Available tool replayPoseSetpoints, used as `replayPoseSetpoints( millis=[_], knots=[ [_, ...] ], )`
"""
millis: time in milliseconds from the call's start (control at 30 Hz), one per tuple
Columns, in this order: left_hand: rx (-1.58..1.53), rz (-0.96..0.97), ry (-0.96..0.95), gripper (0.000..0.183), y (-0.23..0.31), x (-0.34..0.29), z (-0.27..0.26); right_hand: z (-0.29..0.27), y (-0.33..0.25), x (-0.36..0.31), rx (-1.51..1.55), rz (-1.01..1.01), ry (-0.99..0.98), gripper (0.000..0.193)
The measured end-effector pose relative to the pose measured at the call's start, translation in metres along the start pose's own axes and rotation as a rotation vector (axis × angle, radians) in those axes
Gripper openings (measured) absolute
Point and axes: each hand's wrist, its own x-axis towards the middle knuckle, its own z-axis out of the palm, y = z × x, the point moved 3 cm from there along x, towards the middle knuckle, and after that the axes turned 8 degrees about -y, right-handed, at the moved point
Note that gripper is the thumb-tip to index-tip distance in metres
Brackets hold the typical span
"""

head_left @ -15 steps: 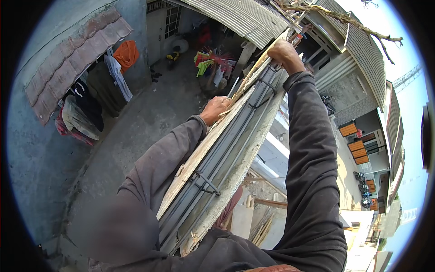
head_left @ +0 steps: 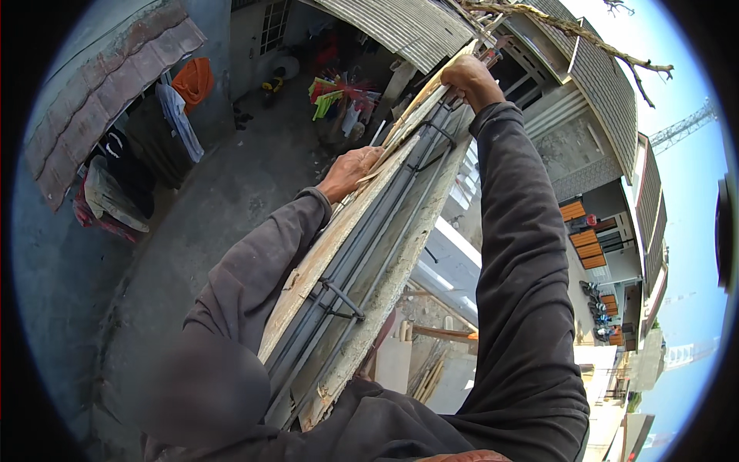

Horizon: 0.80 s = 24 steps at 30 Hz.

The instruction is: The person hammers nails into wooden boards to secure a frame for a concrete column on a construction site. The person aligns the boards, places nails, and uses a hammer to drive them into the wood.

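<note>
A long, narrow formwork trough runs away from me, with a pale wooden board (head_left: 308, 281) as its left side and a rough, cement-crusted board (head_left: 416, 250) as its right. Between them lie dark steel reinforcing bars (head_left: 377, 200), tied by bent stirrups (head_left: 342, 299). My left hand (head_left: 350, 173) is closed over the outer edge of the left board, about midway along; its fingertips are partly hidden. Farther up, my right hand (head_left: 471, 79) grips the top of the same side near the far end, thumb toward the bars.
The trough stands high above a concrete yard (head_left: 208, 223). A corrugated roof (head_left: 400, 31) borders its far end, and a bare branch (head_left: 570, 29) hangs at upper right. Clothes (head_left: 115, 189) hang under a tiled awning (head_left: 108, 96) at left. Timber pieces (head_left: 427, 381) lie below on the right.
The view has shifted slightly, so the surroundings and both hands appear a little farther left. Both hands keep their grip on the board at about the same places.
</note>
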Motion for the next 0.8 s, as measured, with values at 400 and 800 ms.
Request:
replayPoseSetpoints(
  millis=[400,800],
  knots=[
    [0.057,-0.214,-0.142,0.09,0.031,0.003,-0.007,0.005,0.009,-0.004,0.204,-0.067,0.054,0.014],
    [0.113,-0.29,-0.201,0.113,0.037,0.023,-0.004,0.001,0.031,0.019,0.323,-0.339,-0.007,0.011]
  ],
)
